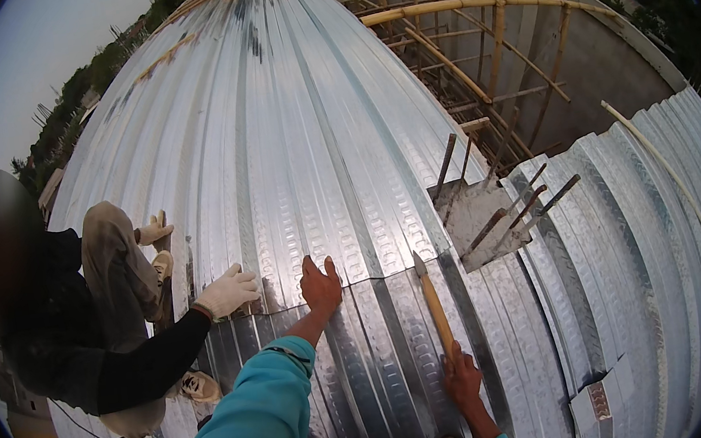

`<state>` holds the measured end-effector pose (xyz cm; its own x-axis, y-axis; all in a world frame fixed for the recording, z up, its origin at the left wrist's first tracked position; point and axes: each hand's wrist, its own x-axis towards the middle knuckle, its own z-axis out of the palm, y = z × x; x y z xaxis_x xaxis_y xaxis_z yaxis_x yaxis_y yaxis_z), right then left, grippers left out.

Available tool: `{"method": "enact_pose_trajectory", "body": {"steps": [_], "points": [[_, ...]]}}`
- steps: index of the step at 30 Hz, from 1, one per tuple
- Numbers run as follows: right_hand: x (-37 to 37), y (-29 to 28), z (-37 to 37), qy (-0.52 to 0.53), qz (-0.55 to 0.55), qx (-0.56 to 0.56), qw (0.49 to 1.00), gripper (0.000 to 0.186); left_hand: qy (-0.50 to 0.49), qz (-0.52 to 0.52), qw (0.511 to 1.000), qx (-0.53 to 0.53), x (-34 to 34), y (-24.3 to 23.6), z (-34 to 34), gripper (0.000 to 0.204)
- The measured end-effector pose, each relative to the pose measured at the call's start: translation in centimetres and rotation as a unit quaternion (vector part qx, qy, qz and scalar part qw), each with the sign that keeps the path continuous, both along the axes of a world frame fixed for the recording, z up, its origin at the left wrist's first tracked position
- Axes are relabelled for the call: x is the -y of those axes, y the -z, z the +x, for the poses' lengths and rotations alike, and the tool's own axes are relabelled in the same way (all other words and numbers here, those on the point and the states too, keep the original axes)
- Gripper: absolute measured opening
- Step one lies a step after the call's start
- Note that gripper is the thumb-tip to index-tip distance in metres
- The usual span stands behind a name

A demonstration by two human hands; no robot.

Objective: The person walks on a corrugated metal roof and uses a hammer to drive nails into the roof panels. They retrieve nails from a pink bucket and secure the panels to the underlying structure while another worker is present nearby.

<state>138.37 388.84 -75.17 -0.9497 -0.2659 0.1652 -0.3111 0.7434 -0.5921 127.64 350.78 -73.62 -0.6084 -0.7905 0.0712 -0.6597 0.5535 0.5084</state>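
The ribbed metal decking (310,163) takes most of the frame, and a seam between two sheets crosses it below the centre. In the upper right, bamboo scaffolding (429,11) stands beside a grey wall. At the left of the frame a co-worker (56,365) squats, perhaps so low for better balance on the ribs. Right of the centre is a concrete block (483,225) with steel rods (the decking seems cut to leave room for it). Below centre, slightly right, lies the hammer-like tool (436,309), its narrow metal head at the seam. The co-worker's nearer gloved hand (227,292) rests by the same seam, its fingers extended. The person's left hand (321,287) is open and holds nothing; it lies on the metal at the seam, probably for steadying the edge. The right hand (463,377) is closed around the lower end of the wooden handle, perhaps because this grip gives longer reach.
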Motion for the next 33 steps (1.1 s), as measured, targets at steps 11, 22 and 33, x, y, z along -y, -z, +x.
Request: {"method": "enact_pose_trajectory", "body": {"steps": [11, 22, 33], "points": [[-0.4, 0.4, 0.2, 0.000, 0.046, 0.031, 0.998, 0.059, -0.009, -0.008, 1.000, 0.008, -0.4, -0.1, -0.3, 0.069], [-0.2, 1.0, 0.2, 0.007, 0.019, 0.003, 1.000, 0.057, 0.011, 0.024, 1.000, 0.013, 0.0, -0.2, -0.1, 0.066], [-0.3, 1.5, 0.3, 0.008, 0.050, -0.016, 0.999, 0.055, 0.017, 0.022, 1.000, -0.006, 0.2, 0.3, -0.1, 0.065]]}}
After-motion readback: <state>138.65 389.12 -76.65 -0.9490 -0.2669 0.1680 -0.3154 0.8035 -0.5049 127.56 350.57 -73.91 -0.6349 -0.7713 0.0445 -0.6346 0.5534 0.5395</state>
